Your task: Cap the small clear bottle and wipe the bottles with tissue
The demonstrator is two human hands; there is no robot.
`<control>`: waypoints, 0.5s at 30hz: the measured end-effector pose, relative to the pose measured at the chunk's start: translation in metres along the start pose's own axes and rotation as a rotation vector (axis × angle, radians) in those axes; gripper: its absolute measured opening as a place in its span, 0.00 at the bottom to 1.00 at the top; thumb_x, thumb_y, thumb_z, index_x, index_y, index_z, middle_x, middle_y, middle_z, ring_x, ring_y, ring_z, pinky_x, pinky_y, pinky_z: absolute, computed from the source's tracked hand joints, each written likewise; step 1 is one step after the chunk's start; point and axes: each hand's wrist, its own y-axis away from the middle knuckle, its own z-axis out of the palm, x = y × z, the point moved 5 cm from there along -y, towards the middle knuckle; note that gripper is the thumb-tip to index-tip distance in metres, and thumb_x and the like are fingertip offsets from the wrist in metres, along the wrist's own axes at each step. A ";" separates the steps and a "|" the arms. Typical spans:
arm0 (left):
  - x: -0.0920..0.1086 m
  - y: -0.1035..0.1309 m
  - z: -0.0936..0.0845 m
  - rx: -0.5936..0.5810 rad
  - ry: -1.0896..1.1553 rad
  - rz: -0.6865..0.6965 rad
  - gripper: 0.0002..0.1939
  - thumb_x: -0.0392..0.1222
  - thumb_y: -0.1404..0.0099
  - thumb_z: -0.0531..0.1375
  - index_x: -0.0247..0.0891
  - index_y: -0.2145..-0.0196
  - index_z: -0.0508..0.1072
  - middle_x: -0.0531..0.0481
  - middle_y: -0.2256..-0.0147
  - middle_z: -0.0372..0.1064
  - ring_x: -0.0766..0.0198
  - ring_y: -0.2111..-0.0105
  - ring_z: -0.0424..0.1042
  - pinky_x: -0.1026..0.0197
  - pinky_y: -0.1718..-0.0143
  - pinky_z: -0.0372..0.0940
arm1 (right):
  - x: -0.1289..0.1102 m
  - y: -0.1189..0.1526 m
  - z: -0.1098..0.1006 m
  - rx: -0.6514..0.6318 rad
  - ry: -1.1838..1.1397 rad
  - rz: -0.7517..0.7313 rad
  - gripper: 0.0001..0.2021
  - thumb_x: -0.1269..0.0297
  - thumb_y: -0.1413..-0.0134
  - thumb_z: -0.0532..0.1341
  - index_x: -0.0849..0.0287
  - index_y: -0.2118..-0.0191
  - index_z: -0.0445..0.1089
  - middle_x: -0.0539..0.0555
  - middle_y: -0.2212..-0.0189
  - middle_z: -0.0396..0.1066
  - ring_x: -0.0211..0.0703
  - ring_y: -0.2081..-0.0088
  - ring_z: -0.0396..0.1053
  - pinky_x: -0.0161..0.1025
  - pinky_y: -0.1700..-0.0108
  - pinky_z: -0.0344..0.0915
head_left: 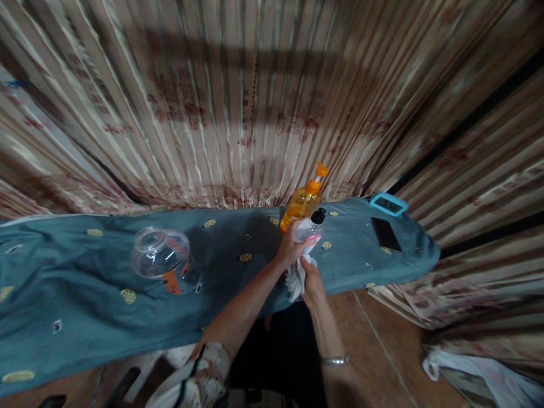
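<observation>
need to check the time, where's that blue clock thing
In the head view the blue clock sits at the far right end of the blue-covered table, by the curtain, just behind the black phone.

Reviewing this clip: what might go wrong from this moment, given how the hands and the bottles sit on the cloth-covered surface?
1. The left hand grips a clear plastic bottle with a black cap right beside the orange pump bottle; a nudge might topple it.
2. The right hand holds a white cloth at the edge of the blue-green cloth; tugging that could shift the clear glass jar lying on its side.
</observation>
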 end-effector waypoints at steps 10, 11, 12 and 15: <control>-0.007 -0.007 -0.006 -0.087 -0.019 0.025 0.37 0.38 0.48 0.74 0.40 0.41 0.72 0.43 0.42 0.74 0.50 0.43 0.74 0.47 0.35 0.66 | -0.001 -0.018 0.006 0.014 0.021 -0.030 0.18 0.55 0.56 0.76 0.59 0.63 0.76 0.53 0.73 0.78 0.61 0.60 0.82 0.46 0.61 0.82; -0.008 -0.007 -0.006 -0.087 -0.014 0.028 0.38 0.38 0.48 0.74 0.39 0.40 0.71 0.43 0.41 0.74 0.49 0.42 0.74 0.47 0.34 0.65 | -0.001 -0.017 0.007 0.016 0.024 -0.032 0.18 0.55 0.56 0.76 0.59 0.62 0.76 0.53 0.73 0.78 0.60 0.60 0.82 0.46 0.61 0.82; -0.010 -0.007 -0.006 -0.082 -0.013 0.030 0.39 0.38 0.49 0.74 0.39 0.39 0.70 0.41 0.40 0.73 0.49 0.41 0.73 0.46 0.34 0.64 | -0.001 -0.016 0.008 0.018 0.026 -0.033 0.18 0.55 0.56 0.76 0.59 0.62 0.76 0.53 0.73 0.78 0.60 0.60 0.82 0.45 0.61 0.82; -0.012 -0.003 -0.009 -0.057 -0.028 0.038 0.41 0.38 0.50 0.74 0.36 0.39 0.68 0.37 0.38 0.71 0.46 0.38 0.72 0.44 0.32 0.62 | -0.003 -0.013 0.008 0.018 0.038 -0.031 0.15 0.56 0.54 0.74 0.58 0.62 0.76 0.52 0.72 0.79 0.59 0.60 0.82 0.45 0.60 0.81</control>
